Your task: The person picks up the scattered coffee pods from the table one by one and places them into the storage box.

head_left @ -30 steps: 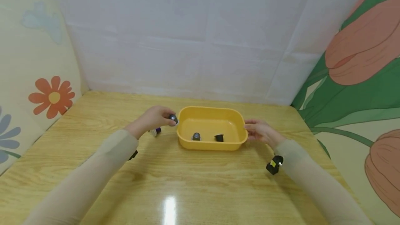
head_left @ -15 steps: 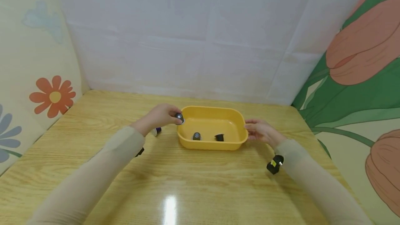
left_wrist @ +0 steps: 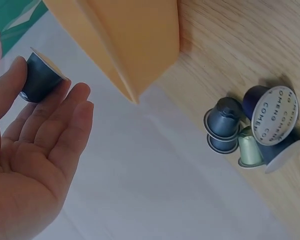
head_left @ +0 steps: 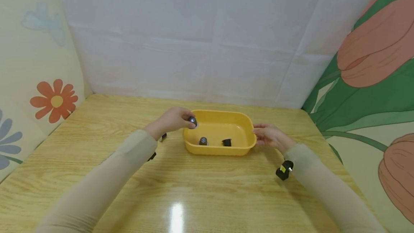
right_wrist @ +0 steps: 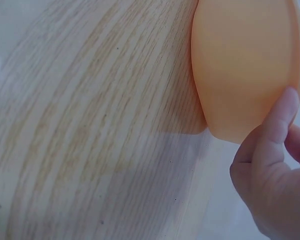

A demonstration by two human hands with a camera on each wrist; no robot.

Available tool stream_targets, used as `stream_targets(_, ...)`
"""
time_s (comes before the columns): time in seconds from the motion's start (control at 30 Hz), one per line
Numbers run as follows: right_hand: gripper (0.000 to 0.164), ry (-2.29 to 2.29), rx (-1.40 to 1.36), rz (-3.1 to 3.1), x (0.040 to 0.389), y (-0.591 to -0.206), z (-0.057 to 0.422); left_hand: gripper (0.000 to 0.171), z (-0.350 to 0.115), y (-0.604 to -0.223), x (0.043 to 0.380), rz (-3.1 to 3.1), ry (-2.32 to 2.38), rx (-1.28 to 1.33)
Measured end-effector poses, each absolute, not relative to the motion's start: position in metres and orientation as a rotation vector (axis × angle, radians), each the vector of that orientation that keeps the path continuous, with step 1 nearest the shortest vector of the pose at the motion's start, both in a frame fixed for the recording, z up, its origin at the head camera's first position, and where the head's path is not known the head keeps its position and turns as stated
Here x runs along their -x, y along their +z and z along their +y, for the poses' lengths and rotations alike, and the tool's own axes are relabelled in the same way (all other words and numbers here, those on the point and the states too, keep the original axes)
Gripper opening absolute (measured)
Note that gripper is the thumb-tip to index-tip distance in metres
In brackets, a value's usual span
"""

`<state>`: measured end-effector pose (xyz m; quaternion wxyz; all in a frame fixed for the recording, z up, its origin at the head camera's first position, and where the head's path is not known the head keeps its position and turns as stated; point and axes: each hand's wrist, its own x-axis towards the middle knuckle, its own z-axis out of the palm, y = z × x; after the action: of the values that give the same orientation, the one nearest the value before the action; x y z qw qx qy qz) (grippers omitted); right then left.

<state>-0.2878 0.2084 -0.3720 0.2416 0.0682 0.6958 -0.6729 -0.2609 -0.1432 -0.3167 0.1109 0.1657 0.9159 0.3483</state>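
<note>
Pinching a dark coffee capsule [left_wrist: 41, 77] between thumb and fingertips, a person's left hand [head_left: 174, 118] appears over the near-left end of a yellow tray [head_left: 223, 150] on a wooden table [head_left: 207, 190]. The hand is partly open, its other fingers loosely extended. At the tray's opposite end, the right hand [head_left: 271, 136] is nearly closed, the rim between its thumb and fingers. Two more capsules sit inside the tray along its near wall: a dark one [head_left: 203, 141] upright, a black one [head_left: 227, 142] beside it with its rim facing up.

A second earlier, the left hand held its capsule outside the tray's left edge; it has since moved right, past the rim. The right hand, the tray and the two capsules inside have kept their places.

The left wrist view shows a cluster on the table largely hidden behind the arm in the head view: a capsule with a printed white lid [left_wrist: 275, 116], a small green capsule [left_wrist: 249, 147] and several dark ones, touching or close together. The right wrist view alone shows a fingertip [right_wrist: 288, 102] lying against the tray's outer wall, while the tray's contents are seen only from the head.
</note>
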Motion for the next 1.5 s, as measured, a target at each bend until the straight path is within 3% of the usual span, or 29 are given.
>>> stream_targets(1.5, 0.047, -1.828, -0.167, 1.920, 0.289, -0.376, 0.209, 0.049, -0.107, -0.330, 0.270, 2.695, 0.968, -0.509)
